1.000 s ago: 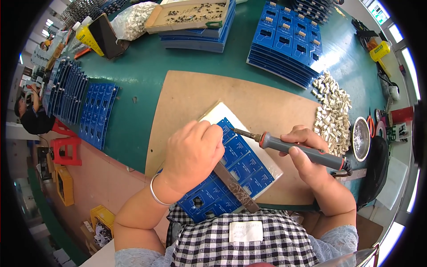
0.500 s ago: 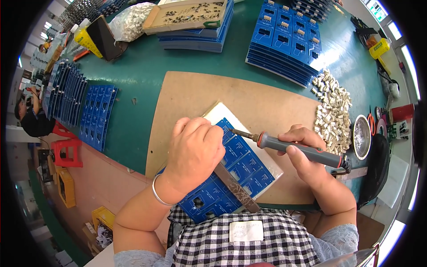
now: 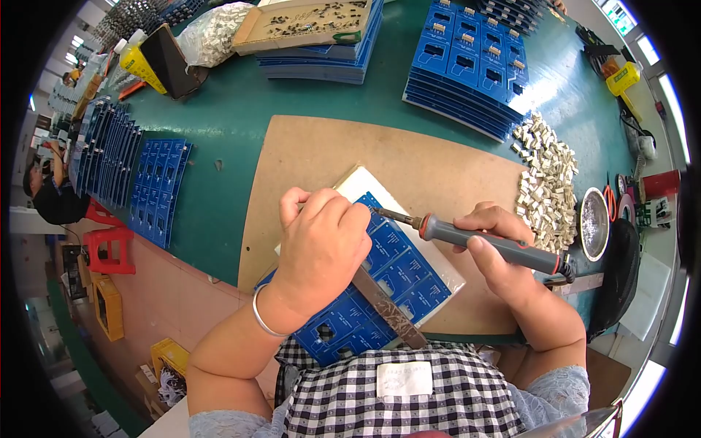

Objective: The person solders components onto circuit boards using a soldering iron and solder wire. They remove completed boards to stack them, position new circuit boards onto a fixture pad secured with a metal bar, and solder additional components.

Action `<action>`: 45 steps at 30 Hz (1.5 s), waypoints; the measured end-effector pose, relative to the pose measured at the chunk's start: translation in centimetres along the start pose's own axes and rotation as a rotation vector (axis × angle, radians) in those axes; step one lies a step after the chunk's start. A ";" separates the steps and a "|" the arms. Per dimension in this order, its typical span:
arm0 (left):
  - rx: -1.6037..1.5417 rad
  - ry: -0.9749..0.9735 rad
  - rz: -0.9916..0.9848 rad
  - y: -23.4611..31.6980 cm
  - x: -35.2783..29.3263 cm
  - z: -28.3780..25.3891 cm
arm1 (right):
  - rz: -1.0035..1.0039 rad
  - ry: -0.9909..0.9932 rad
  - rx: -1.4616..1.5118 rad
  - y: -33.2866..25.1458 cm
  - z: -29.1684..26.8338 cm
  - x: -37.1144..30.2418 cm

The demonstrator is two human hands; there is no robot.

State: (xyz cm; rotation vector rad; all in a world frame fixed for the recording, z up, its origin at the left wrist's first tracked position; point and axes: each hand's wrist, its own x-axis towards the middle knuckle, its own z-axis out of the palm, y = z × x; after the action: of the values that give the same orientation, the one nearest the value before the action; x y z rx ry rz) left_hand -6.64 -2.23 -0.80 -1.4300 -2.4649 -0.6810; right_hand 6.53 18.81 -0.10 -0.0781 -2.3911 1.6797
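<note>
A blue circuit board panel (image 3: pixel 404 271) lies slanted on a pale pad (image 3: pixel 440 271), with a brown-stained flat metal bar (image 3: pixel 388 307) across it. My right hand (image 3: pixel 499 237) is wrapped round a soldering iron (image 3: pixel 489 244), its tip pointing left at the panel's upper part, close to my left fingertips. Over the panel's upper left, my left hand (image 3: pixel 325 244) is closed, fingers curled together. Whatever those fingers pinch is hidden behind the hand.
A brown board (image 3: pixel 321 146) covers the green table (image 3: pixel 219 124). White connectors (image 3: pixel 546 186) lie heaped at the right beside a metal bowl (image 3: pixel 594 225). Stacked blue panels (image 3: pixel 467 66) stand at the far side, near a cardboard tray (image 3: pixel 307 25). More panels (image 3: pixel 157 190) stand left.
The iron's tip and my left fingers have shifted slightly left and up over the panel. The panel and the metal bar stay where they were.
</note>
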 end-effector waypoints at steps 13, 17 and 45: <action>-0.011 0.030 -0.015 0.1 0.5 0.6 | 0.006 -0.014 0.002 -0.1 0.2 0.5; -0.020 0.008 -0.034 0.1 0.6 0.6 | 0.039 0.001 0.014 -0.2 0.3 0.5; -0.505 0.009 0.102 5.4 -2.6 -2.0 | -0.288 0.005 0.103 -1.7 3.2 -2.3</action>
State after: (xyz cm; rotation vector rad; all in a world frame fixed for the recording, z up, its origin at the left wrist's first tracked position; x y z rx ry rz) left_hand -0.74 -2.89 1.46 -1.6897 -2.2871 -1.3523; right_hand 8.30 14.90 0.15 0.2656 -2.1828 1.6565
